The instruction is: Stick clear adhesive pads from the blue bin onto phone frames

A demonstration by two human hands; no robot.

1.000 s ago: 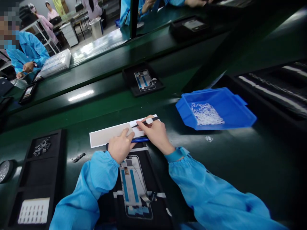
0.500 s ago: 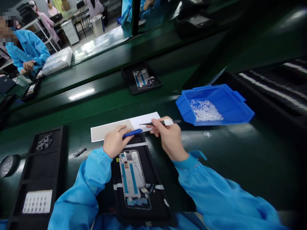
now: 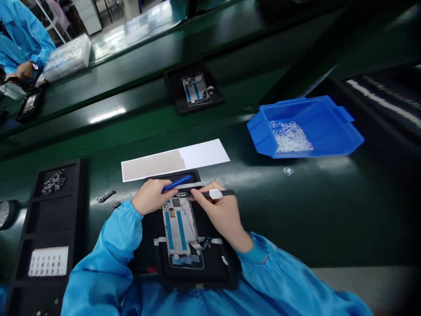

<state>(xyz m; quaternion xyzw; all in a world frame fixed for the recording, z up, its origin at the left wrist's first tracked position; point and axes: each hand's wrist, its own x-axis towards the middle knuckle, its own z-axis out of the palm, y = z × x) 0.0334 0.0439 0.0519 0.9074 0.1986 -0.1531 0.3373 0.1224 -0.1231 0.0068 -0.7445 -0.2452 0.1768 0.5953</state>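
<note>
Two bare hands, just apart, come in over the far end of the phone frame [image 3: 175, 232]! The left hand [image 3: 151, 195] pinches a blue pen-like tool [image 3: 176, 183], its free end angled up and to the right. Opposite, the right hand [image 3: 221, 214] pinches black tweezers [image 3: 227, 192] wrapped in white, tip right by the frame's upper edge; whether it touches is too small to tell. The frame lies on a black tray [image 3: 213, 270], close to the person on the green tabletop [image 3: 279, 215]. Just beyond, flat, a white-and-beige card strip [image 3: 207, 152]. Over on the right, a blue bin [image 3: 332, 131] with small white pieces [image 3: 292, 138] heaped inside; on the left, a black compartment tray [image 3: 49, 219].
</note>
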